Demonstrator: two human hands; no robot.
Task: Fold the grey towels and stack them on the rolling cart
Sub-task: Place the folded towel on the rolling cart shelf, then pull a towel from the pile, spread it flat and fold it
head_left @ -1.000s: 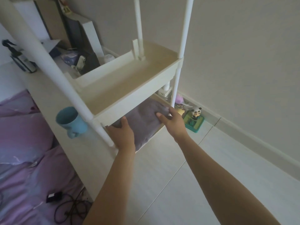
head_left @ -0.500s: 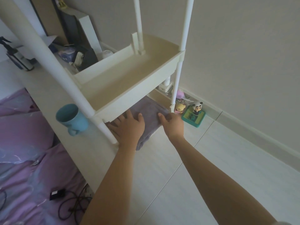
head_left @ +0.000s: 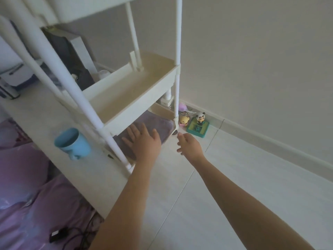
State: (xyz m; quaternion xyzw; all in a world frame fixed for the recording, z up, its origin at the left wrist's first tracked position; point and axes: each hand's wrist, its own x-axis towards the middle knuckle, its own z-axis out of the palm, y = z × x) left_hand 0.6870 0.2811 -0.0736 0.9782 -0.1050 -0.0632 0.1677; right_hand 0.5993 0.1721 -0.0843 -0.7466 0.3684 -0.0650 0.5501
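Grey folded towel (head_left: 153, 126) now lies flat on the white rolling cart's (head_left: 137, 105) bottom shelf, mid-frame; the left hand (head_left: 144, 141) pats it with straight fingers, and the right hand (head_left: 189, 146) has let go, loose and empty.

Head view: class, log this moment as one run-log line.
towel: on cart bottom shelf | left hand: flat on towel | right hand: off towel, holding nothing

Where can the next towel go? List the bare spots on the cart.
The middle tray is bare from rail to rail, with open room between its posts. On the bottom tray, the grey towel fills most of what shows, with the left hand flat on it. The right hand is off the cart. Toys crowd the floor by the wall.
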